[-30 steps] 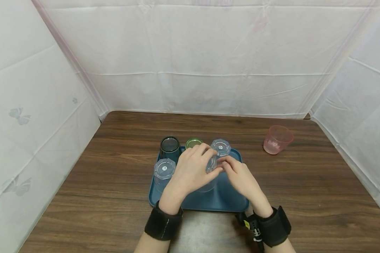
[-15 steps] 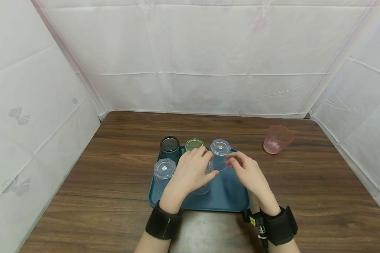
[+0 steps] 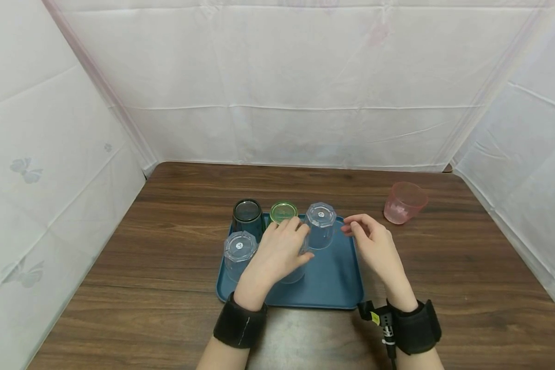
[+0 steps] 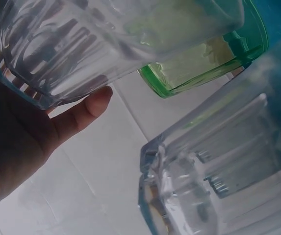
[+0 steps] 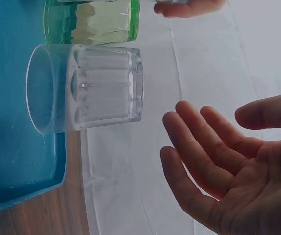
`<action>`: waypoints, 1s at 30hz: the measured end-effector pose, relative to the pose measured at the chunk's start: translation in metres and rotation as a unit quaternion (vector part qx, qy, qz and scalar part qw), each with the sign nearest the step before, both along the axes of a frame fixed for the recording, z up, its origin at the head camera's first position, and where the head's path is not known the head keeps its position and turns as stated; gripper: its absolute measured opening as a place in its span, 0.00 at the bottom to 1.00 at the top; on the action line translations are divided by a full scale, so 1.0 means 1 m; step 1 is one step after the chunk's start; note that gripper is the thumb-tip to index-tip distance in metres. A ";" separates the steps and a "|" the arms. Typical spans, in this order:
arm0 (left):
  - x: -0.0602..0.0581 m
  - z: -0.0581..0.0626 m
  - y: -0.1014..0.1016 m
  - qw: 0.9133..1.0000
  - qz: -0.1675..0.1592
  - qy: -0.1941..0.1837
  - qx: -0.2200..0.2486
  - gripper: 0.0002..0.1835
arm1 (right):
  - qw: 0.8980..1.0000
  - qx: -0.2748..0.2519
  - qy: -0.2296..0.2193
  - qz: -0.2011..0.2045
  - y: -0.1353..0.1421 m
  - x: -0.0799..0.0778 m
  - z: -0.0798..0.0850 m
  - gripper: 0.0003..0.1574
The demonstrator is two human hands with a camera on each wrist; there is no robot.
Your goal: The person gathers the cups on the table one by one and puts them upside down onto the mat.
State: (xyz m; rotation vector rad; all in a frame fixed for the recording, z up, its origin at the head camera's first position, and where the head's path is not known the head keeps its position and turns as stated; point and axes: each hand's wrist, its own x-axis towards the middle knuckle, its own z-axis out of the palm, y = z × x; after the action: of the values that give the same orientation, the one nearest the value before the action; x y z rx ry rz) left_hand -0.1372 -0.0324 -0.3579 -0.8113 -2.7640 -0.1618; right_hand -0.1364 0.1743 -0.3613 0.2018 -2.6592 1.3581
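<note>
My left hand (image 3: 277, 252) holds an upside-down clear drinking glass (image 4: 76, 54) from above, its thumb along the glass's side; the hand hides much of the glass in the head view. The glass is over the front middle of a blue tray (image 3: 333, 288). Off the tray's right side, my right hand (image 3: 374, 246) holds nothing, its fingers loosely bent in the right wrist view. Nearest to it is another upturned clear glass (image 5: 101, 88) at the tray's back right. A green glass (image 3: 284, 210) stands upside down at the back middle, partly behind the left hand.
An upturned dark glass (image 3: 248, 218) is at the tray's back left, with a clear glass (image 3: 240, 249) in front of it. A pink glass (image 3: 405, 202) leans on the wooden table (image 3: 453, 267) to the right. White sheets (image 3: 277, 92) enclose the back and sides.
My right hand has drawn back to the right, away from the held glass. The left hand, still on that glass, has shifted slightly left.
</note>
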 end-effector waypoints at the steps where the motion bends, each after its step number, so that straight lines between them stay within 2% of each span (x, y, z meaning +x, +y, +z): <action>1: 0.000 0.000 0.000 1.000 0.001 -0.005 -0.002 0.25 | 1.000 -0.003 0.002 -0.002 0.000 0.000 0.000 0.18; 10: 0.001 0.000 0.000 0.998 0.006 -0.054 -0.004 0.25 | 1.000 -0.015 0.000 -0.007 0.000 0.001 0.002 0.18; 16: 0.001 -0.001 -0.001 0.998 0.006 -0.070 0.003 0.25 | 1.000 -0.021 0.004 -0.015 0.002 -0.001 0.001 0.19; 25: 0.000 -0.003 -0.001 0.996 0.013 -0.093 0.007 0.25 | 0.997 0.003 0.033 -0.075 0.011 -0.006 -0.005 0.19; 30: -0.001 -0.003 -0.001 0.995 0.014 -0.101 0.006 0.26 | 0.996 -0.003 0.033 -0.084 0.015 -0.005 -0.005 0.20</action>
State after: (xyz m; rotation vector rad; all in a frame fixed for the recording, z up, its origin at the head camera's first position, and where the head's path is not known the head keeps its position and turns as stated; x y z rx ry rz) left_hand -0.1384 -0.0331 -0.3611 -0.7930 -2.9583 -0.2705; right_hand -0.1418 0.1891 -0.3666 0.0209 -2.5532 1.2843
